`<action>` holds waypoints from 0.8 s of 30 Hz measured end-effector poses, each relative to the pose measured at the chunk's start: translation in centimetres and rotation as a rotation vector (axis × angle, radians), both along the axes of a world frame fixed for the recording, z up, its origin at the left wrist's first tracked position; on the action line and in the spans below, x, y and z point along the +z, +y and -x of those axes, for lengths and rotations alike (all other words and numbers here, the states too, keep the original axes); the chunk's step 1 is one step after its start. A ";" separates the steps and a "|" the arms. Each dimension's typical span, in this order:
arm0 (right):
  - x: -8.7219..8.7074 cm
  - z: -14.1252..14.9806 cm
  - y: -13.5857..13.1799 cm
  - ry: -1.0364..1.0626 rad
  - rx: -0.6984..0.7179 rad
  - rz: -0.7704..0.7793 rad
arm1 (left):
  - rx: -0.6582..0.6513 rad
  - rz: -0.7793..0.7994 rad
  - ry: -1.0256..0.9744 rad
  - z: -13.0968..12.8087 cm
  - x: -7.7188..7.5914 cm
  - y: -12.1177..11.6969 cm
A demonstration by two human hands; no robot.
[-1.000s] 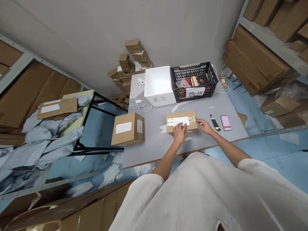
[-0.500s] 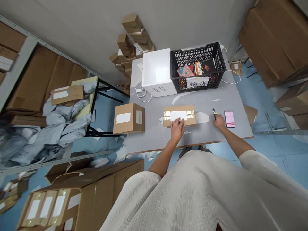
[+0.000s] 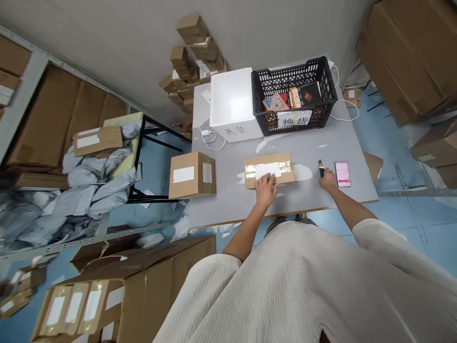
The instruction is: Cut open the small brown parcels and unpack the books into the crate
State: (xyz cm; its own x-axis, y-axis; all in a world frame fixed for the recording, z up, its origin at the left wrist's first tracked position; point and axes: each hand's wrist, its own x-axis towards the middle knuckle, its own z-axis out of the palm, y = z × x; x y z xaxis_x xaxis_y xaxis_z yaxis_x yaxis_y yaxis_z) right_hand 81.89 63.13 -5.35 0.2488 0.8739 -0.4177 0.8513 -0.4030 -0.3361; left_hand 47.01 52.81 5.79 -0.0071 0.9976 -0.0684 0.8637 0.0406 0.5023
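Observation:
A taped cardboard box (image 3: 285, 177) with a white label lies near the middle of the grey table (image 3: 235, 209). My left hand (image 3: 265, 188) rests on the front part of its top, fingers stretched over the label's lower edge and not wrapped round anything. To the right, my right hand (image 3: 328, 179) is closed round a black and yellow utility knife (image 3: 321, 166), low over the tabletop and apart from the box. Whether its blade is out is too small to tell. Just right of that hand lies a phone (image 3: 342, 174) with a pink screen.
Another labelled box (image 3: 183, 175) stands at the table's left edge. Along the back are a white foam box (image 3: 237, 128) and a black plastic crate (image 3: 266, 126) with books. Grey parcels (image 3: 76, 195) fill the left shelf; a large carton (image 3: 157, 286) sits lower left.
My right hand has shifted slightly with the utility knife, whose tip now points more straight away from me. My left hand stays on the box. The view has moved a little.

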 end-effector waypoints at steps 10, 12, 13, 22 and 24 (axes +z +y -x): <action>7.1 3.4 2.6 0.772 -0.346 -0.167 | -0.123 -0.053 -0.096 4.8 0.3 0.0; 9.3 5.1 3.6 0.803 -0.284 -0.228 | -0.115 -0.067 -0.089 5.8 0.3 -0.5; 10.4 6.1 3.9 0.808 -0.230 -0.257 | -0.109 -0.073 -0.084 6.2 0.3 -0.8; 18.3 17.3 2.8 0.412 0.772 -0.279 | -0.121 -0.194 -0.125 7.0 -0.7 -2.5; 19.1 19.6 2.4 0.204 0.940 -0.223 | -0.126 -0.215 -0.117 6.8 -1.1 -2.6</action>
